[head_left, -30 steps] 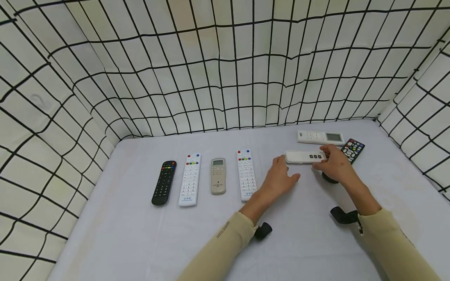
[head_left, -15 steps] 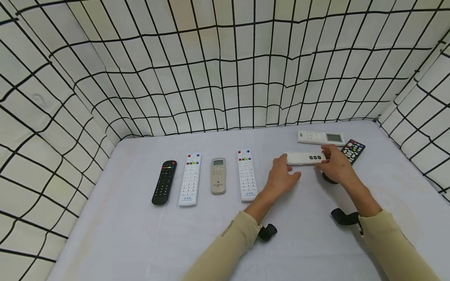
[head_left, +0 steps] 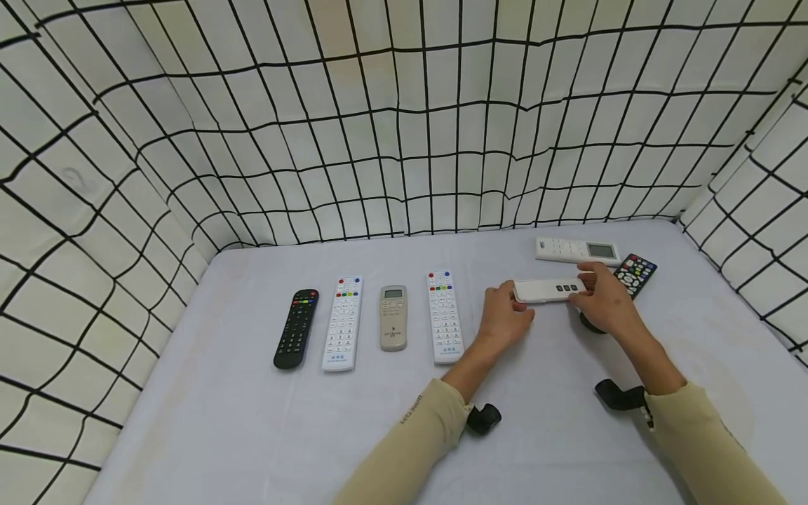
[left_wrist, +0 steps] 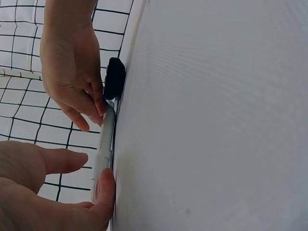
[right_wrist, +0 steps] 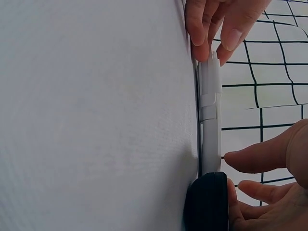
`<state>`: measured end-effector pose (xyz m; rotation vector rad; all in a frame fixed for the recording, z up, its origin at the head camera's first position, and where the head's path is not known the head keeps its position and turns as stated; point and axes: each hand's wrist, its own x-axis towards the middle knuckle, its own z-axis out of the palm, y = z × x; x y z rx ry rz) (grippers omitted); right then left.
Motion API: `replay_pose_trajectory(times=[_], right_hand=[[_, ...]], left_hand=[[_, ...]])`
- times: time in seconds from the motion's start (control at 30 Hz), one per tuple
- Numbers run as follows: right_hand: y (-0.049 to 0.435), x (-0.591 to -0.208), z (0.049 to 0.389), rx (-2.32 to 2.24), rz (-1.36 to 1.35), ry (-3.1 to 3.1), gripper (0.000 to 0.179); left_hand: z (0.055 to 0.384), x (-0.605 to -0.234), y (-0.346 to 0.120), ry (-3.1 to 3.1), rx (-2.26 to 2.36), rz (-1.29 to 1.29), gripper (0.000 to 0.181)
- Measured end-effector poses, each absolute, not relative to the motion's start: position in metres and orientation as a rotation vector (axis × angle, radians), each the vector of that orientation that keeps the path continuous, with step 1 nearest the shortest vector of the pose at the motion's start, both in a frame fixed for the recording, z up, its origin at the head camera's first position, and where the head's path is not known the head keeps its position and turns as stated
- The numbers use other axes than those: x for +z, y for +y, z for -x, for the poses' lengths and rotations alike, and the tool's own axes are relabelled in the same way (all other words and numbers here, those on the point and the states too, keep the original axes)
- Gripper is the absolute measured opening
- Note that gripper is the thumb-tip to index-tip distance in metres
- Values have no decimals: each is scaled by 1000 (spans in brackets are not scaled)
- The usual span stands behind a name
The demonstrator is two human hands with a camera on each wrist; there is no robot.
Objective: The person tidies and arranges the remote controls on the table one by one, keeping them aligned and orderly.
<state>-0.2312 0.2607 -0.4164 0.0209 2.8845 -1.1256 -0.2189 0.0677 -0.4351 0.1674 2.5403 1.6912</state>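
Across the table, the head view shows two black remotes, one beige remote, four white remotes; your left hand and right hand pinch the slim white remote, right of centre. Left wrist: two narrow grips. Right wrist: one black remote, near.

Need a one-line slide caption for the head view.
Left hand and right hand at opposite ends of a white remote, four more remotes lined up leftward on a white table.

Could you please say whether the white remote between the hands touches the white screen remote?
Apart: the head view shows tablecloth between handled remote and screen remote.
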Motion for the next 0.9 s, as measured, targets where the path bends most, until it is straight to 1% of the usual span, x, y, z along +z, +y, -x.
replay_pose_trajectory(times=[0.2, 0.27, 0.43, 0.7, 0.9], right_hand=[[262, -419, 228, -1188, -13, 2904, 65], [261, -419, 227, -1204, -13, 2920, 64], [260, -419, 226, -1217, 1, 2975, 63], [258, -417, 228, -1312, 3, 2982, 64], [256, -418, 230, -1434, -49, 2933, 60]], left_hand=[[219, -435, 68, 2484, 1781, -82, 54], [220, -435, 67, 2461, 1812, -50, 56], [221, -435, 66, 2437, 1822, 4, 50], [219, -434, 64, 2346, 1853, 16, 39], [216, -434, 62, 2232, 1945, 28, 32]])
